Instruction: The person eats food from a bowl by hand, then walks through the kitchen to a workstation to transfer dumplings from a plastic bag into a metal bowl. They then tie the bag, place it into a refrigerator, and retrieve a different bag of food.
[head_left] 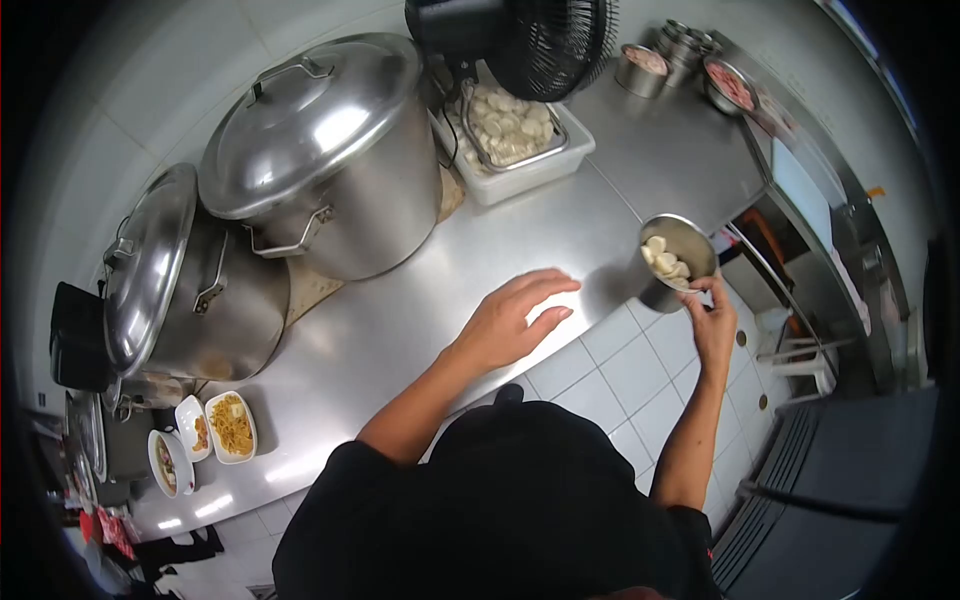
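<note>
My right hand (713, 322) grips the rim of a deep stainless steel cup (652, 294) at the front edge of the counter. Several pale, rounded pieces of food (664, 258) lie inside the cup, which is tilted so that its mouth faces me. My left hand (510, 318) hovers over the steel counter (400, 330), its fingers stretched out and the thumb apart, with nothing in it. Behind the hands, a white plastic tub (535, 176) is filled with similar pale pieces (505, 128).
Two large lidded stockpots (370, 220) (235, 310) stand at the left. A black fan (540, 50) overhangs the tub. White dishes of food (232, 428) sit at the near left. Metal bowls of pinkish meat (730, 88) (642, 72) are at the far right. Tiled floor (630, 375) lies below the counter edge.
</note>
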